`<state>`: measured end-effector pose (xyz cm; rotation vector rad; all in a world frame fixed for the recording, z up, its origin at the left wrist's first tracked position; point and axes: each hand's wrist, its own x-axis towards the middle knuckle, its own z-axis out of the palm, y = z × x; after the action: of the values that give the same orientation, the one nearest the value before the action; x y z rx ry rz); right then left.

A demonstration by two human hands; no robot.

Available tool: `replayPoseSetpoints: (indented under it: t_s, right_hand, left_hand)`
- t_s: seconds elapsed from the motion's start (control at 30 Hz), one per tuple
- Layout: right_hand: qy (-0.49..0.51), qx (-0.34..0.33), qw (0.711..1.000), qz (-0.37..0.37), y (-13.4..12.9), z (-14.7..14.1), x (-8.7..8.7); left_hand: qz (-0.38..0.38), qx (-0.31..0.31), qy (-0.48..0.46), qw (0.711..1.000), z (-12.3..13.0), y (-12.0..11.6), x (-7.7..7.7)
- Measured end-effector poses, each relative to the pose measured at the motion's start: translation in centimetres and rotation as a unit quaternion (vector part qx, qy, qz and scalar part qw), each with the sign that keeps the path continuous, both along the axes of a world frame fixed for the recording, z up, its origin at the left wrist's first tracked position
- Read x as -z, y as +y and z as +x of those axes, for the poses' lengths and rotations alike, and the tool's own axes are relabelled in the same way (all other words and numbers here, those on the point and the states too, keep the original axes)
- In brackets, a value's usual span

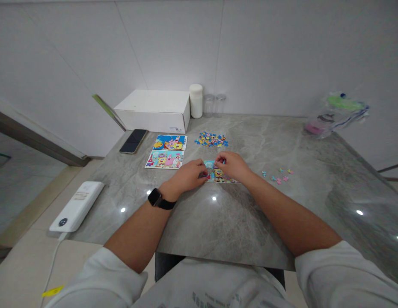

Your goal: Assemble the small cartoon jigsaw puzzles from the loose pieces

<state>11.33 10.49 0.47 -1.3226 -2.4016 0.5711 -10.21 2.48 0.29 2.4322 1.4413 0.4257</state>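
Note:
A small cartoon jigsaw puzzle (219, 174) lies flat on the grey marbled table (199, 218) in front of me, partly covered by my hands. My left hand (191, 173), below a black smartwatch (155, 197), rests at the puzzle's left edge with its fingers curled; whether anything is between them is hidden. Over the puzzle's upper middle, my right hand (233, 166) is bent in a pinch, thumb and forefinger close together; what they hold is too small to make out. Several loose puzzle pieces (278, 181) are scattered to the right of my right hand.
Behind the puzzle is a heap of pieces (212, 139). Two picture cards (165, 159) lie at left, near a phone (134, 141). A white box (154, 109), white bottle (196, 101) and clear jars (220, 105) line the wall. A plastic bag (335, 115) and power bank (77, 205) flank the table.

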Motion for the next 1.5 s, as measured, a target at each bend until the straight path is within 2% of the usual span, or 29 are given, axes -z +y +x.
replayPoseSetpoints:
  t_s: [0.13, 0.27, 0.4, 0.53, 0.67, 0.87, 0.97, 1.03, 1.23, 1.5]
  right_hand:
    - [0.03, 0.012, 0.999, 0.004, 0.0, 0.4, -1.3]
    - [0.088, 0.052, 0.994, 0.027, 0.4, 1.6, -3.7]
    - [0.15, 0.123, 0.978, 0.073, 1.4, 4.3, -6.4]
    - [0.175, 0.161, 0.967, 0.094, 2.3, 7.5, -7.4]
    - [0.099, 0.172, 0.976, 0.09, 2.0, 10.4, -6.2]
    - [0.024, 0.161, 0.986, 0.044, -0.2, 13.2, -1.8]
    - [0.009, 0.149, 0.987, 0.057, -1.0, 14.2, 0.3]
    - [0.001, 0.142, 0.987, 0.072, -1.2, 14.8, 1.0]
    - [-0.02, 0.144, 0.986, 0.083, -1.3, 16.4, 0.6]
    - [-0.137, 0.028, 0.99, 0.029, -2.3, 16.3, 0.3]
  left_hand:
    - [-0.003, 0.004, -0.006, 1.0, 0.0, -0.1, -0.2]
    - [0.016, 0.007, -0.035, 0.999, 0.1, -0.1, -0.3]
    - [0.04, -0.006, -0.069, 0.997, 0.4, 0.1, 0.0]
    - [0.053, -0.03, -0.086, 0.994, 0.5, 0.3, 0.5]
    - [0.053, -0.033, -0.081, 0.995, 0.3, 0.4, 0.8]
    - [0.061, -0.05, -0.075, 0.994, 0.5, 0.5, 1.1]
    - [0.068, -0.064, -0.086, 0.992, 0.7, 0.6, 1.5]
    - [0.068, -0.077, -0.098, 0.99, 0.9, 0.8, 1.8]
    - [0.059, -0.117, -0.121, 0.984, 1.1, 0.8, 1.7]
    - [0.064, -0.124, -0.131, 0.982, 1.3, 0.6, 1.3]
